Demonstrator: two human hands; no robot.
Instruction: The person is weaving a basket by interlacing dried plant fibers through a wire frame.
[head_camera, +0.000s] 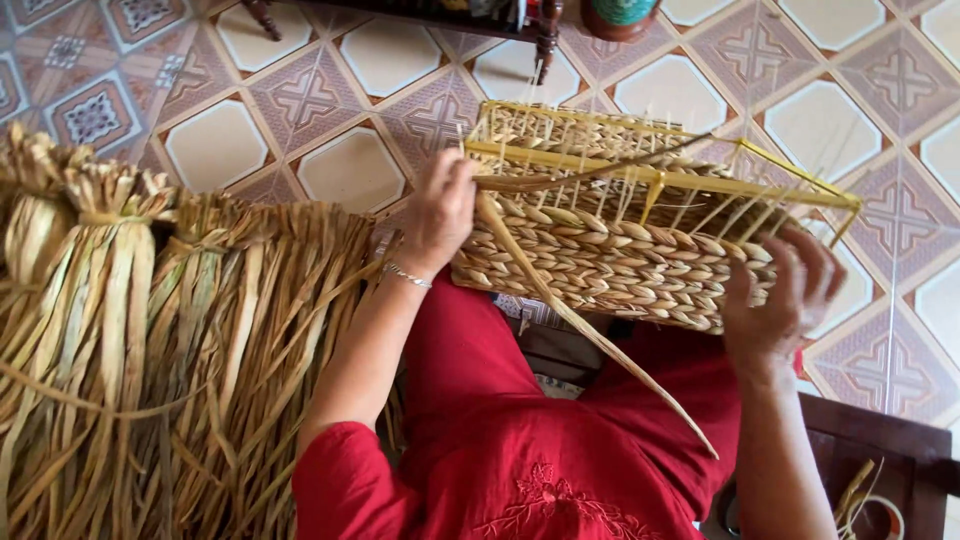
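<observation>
Left hand pinches a long flat dried-reed strand at the left end of a half-woven rectangular basket of braided straw on a yellow wire frame. Right hand is clamped on the basket's right end, fingers wrapped over the woven wall. Hands well apart, basket between them, long axis running left to right across the lap. Strand trails from the left hand diagonally toward near right, over the red garment; left hand is nearer its working end. Bundled dried reeds lie left. Patterned tile floor beyond.
</observation>
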